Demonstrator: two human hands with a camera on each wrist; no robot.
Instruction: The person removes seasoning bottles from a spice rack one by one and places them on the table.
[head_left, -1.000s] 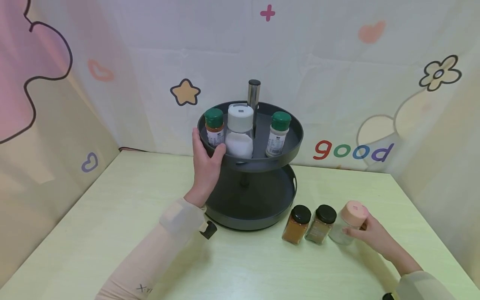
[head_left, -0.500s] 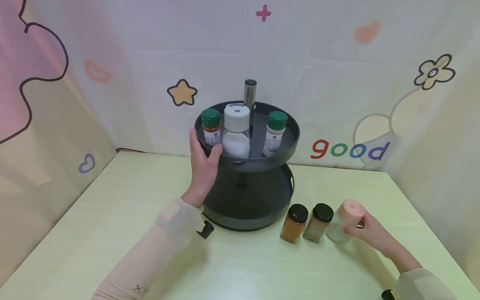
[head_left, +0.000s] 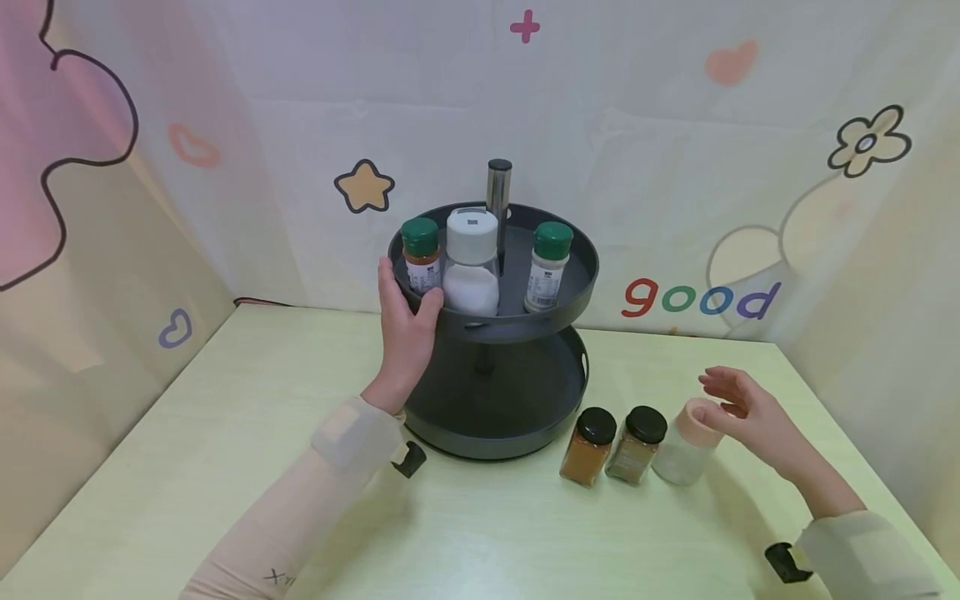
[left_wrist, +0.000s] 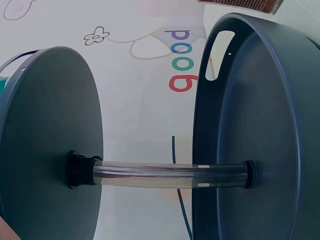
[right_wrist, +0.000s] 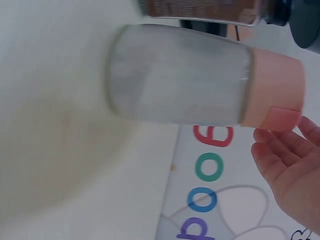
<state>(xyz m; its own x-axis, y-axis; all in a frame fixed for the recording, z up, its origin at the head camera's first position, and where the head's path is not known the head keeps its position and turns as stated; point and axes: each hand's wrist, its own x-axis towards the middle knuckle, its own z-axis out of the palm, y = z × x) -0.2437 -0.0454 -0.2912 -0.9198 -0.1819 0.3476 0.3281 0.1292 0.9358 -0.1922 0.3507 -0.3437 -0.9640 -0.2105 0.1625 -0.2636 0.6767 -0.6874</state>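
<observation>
My left hand [head_left: 408, 333] holds the left rim of the upper tray of a dark grey two-tier spice rack [head_left: 491, 437], its thumb at the rim by a green-capped spice bottle [head_left: 422, 258]. Also on that tray are a white-capped jar of white contents [head_left: 472, 262] and another green-capped bottle [head_left: 547, 267]. My right hand [head_left: 757, 421] is over a clear jar with a pink cap [head_left: 681, 450], fingers spread loosely and holding nothing. In the right wrist view, its fingertips [right_wrist: 262, 147] lie beside the cap's edge.
Left of the pink-capped jar stand two black-capped jars, one orange-brown [head_left: 587, 454], one greyish-brown [head_left: 636, 450]. A metal post [head_left: 498, 187] rises through the rack. Behind the pale table [head_left: 480, 533] hangs a patterned cloth [head_left: 285, 167].
The right hand has let go of the pink-capped jar and risen up and to the right. That jar stays beside the other two. The left hand keeps its place on the tray rim.
</observation>
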